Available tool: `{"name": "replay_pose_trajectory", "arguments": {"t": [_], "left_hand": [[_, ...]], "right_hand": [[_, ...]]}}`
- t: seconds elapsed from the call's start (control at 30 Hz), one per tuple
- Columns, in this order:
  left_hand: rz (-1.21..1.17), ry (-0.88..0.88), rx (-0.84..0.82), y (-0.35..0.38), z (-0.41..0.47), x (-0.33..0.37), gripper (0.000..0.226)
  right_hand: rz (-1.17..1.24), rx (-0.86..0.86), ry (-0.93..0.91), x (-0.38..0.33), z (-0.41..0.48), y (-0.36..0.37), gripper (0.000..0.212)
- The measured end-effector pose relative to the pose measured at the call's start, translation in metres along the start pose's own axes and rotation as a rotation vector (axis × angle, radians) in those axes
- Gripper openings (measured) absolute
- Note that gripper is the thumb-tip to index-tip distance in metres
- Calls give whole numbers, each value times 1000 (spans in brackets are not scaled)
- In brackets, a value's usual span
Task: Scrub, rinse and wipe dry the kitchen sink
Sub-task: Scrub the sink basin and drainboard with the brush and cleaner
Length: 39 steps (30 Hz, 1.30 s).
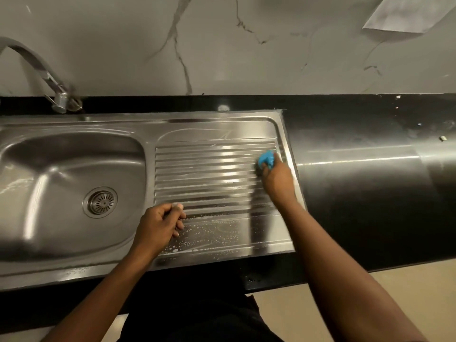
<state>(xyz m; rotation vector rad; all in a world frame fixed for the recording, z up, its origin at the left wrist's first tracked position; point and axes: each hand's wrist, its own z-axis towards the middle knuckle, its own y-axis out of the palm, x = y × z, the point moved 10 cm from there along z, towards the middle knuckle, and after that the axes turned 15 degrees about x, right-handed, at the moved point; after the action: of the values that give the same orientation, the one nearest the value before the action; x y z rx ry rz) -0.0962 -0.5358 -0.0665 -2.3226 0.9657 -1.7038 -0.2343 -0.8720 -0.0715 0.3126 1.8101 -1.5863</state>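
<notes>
A stainless steel sink [32,243] fills the left side, its drain strainer [100,202] near the bowl's middle. To the right lies its ribbed drainboard [209,174], wet with soap bubbles along the front strip. My right hand [276,178] grips a blue sponge [267,157] with a dark scrub side and presses it on the drainboard's far right ribs. At the drainboard's front left corner my left hand [160,227] hovers or rests, its fingers curled, holding nothing.
A curved metal faucet [47,80] rises at the back left. Black countertop [370,193] runs to the right of the sink, with a few small specks on it. A marble-patterned wall [222,45] stands behind, a pale paper or cloth [404,13] at top right.
</notes>
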Motion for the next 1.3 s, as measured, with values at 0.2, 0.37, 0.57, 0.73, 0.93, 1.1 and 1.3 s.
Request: {"name": "replay_pose_trajectory", "arguments": {"t": [0.2,0.37,0.57,0.73,0.93,1.1,1.3], "left_hand": [[28,-21,2,-15,10,-8,35],[8,-15,15,-28,22,-6,35],[-1,6,-30,-25,26,-8,35],[-19,-7,-31,-32,28,-13,35],[-24,-30,10,-53,32,-22,35],[49,-9,46,-71,40,-26,35],[-23,-49,32,-74,45,-31,31]], "right_hand": [[58,-281,-160,-123,-107,118,55],[-145,-330,-301,-131,-102,127,58],[-225,-61,-3,-2,-14,6,48],[-72,8,129,5,-10,-2,51],[1,-195,-79,-117,-104,108,55],[-101,-419,-323,-199,-162,181,61],[-185,-301,-244,-129,-92,123,53]]}}
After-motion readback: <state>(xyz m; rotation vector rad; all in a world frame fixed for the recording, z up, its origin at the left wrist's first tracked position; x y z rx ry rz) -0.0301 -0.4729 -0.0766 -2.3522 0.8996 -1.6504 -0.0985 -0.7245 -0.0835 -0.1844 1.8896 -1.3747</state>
